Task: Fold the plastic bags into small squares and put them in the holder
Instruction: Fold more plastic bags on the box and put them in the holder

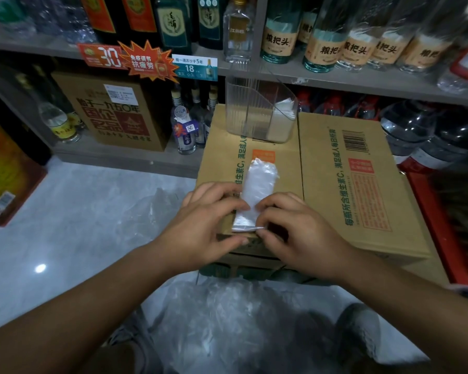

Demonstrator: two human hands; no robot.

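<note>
Folded plastic bag [257, 182] pinched at its near end on a cardboard carton [362, 171] in a shop aisle.
Nearest, loose clear bags [222, 319] heaped on the pale glossy floor [79, 211]; above them left hand [200, 222] and right hand [295, 230], fingers curled, both gripping the narrow strip lying flat on the carton top; farther back on the same carton, clear holder [243, 109] with folded white plastic [284, 109] in its right compartment; behind, grey shelves [362, 79] crowded with bottles [278, 36] and a brown box [114, 112].

Liquor shop: price-tagged bottle shelves [335, 76]
</note>
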